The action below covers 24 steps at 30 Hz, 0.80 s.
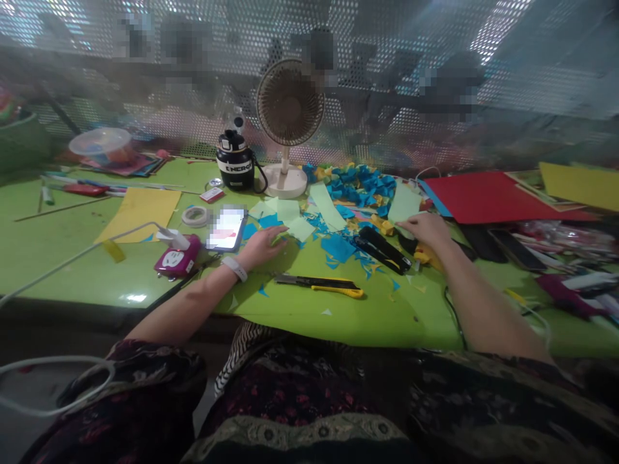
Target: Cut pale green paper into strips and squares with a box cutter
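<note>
My left hand [264,248] rests flat on the green table [62,258], with its fingertips beside pale green paper pieces [294,222]. A white band circles that wrist. My right hand [425,231] lies farther right, nearest a black cutter [382,250] and yellow paper scraps [423,256]. Its fingertips reach toward a pale green paper strip [403,203]. Between my hands lies a yellow-handled utility knife [319,285] with its blade pointing left. Blue paper scraps [338,248] are scattered around both hands. Neither hand visibly grips anything.
A phone [226,229], tape roll [196,216], pink device with white cable [176,256] and yellow sheet [138,214] lie left. A blue scrap pile [358,183], fan [289,113] and black bottle [235,161] stand behind. Red card [488,196] lies right, before perforated mesh [387,122].
</note>
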Tool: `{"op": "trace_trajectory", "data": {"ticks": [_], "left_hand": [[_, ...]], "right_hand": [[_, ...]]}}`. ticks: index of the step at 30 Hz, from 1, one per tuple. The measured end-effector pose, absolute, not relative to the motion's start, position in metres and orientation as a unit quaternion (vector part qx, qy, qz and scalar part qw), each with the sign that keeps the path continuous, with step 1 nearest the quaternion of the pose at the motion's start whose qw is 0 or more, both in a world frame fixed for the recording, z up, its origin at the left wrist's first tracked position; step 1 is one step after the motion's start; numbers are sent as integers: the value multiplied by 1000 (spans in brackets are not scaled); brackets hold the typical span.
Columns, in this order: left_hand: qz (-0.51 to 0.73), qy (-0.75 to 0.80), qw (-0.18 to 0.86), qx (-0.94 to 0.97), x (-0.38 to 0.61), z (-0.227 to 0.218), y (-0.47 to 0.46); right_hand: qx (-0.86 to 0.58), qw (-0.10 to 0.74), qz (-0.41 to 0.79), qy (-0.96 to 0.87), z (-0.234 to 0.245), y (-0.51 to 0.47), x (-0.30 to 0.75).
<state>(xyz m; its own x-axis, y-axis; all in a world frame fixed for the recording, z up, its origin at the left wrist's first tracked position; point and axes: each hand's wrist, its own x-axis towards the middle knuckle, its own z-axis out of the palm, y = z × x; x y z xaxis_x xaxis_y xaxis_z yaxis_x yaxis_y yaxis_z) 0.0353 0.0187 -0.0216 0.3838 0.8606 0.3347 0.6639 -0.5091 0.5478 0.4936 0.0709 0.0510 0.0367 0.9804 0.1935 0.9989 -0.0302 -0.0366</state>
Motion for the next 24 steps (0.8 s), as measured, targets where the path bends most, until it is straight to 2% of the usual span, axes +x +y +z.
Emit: {"op": "trace_trajectory", "data": {"ticks": [4,8,11,13,16,20,24], "left_hand": [[330,462,203,798,37,-17,16],[365,450,284,763,41,-13,13],[375,421,440,699,43,-8,7],[367,382,581,618,45,-3,3],[369,324,716,497,48,0,-2],[422,332,727,428,50,-2,0],[451,347,699,434,52,-5,2]], "right_hand": [[-769,88,-82,-627,69,66,490],[-771,222,-141,-580,92,59,462],[-662,310,-138,-668,93,40,414],[-520,337,-108,-777,82,19,373],[-302,299,-97,-900,56,-16,316],[-190,249,-105,-944,30,-43,275],[-187,272,-41,-943,22,-41,271]]}}
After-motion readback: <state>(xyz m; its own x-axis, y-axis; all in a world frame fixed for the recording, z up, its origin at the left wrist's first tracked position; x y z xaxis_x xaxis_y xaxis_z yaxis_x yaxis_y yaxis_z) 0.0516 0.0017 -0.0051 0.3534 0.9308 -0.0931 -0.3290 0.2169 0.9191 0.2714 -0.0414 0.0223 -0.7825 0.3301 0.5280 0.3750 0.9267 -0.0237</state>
